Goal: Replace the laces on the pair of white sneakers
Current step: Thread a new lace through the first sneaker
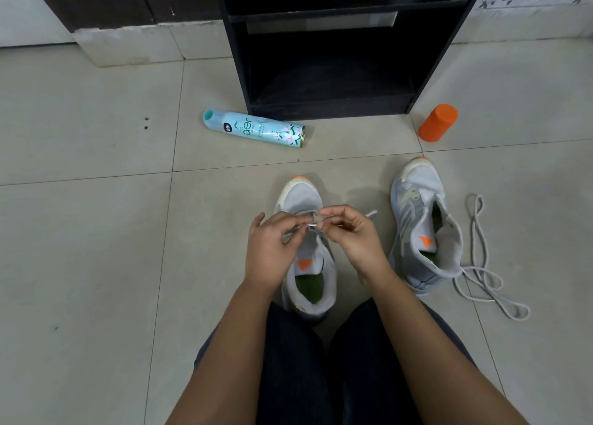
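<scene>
Two white sneakers with orange toe tips stand on the tiled floor. The nearer sneaker (305, 257) sits in front of my knees, toe pointing away. Over its front eyelets my left hand (272, 248) and my right hand (349, 235) both pinch a thin white lace (370, 213), whose free end sticks out to the right past my right hand. The second sneaker (423, 229) stands to the right, leaning, with no lace in its eyelets. A loose grey-white lace (481, 264) lies in loops on the floor beside it.
A light blue spray can (253, 129) lies on its side beyond the shoes. An orange cylinder (438, 123) lies at the right. A black open shelf unit (337, 55) stands behind them. My dark-trousered legs (321, 376) fill the bottom of the view.
</scene>
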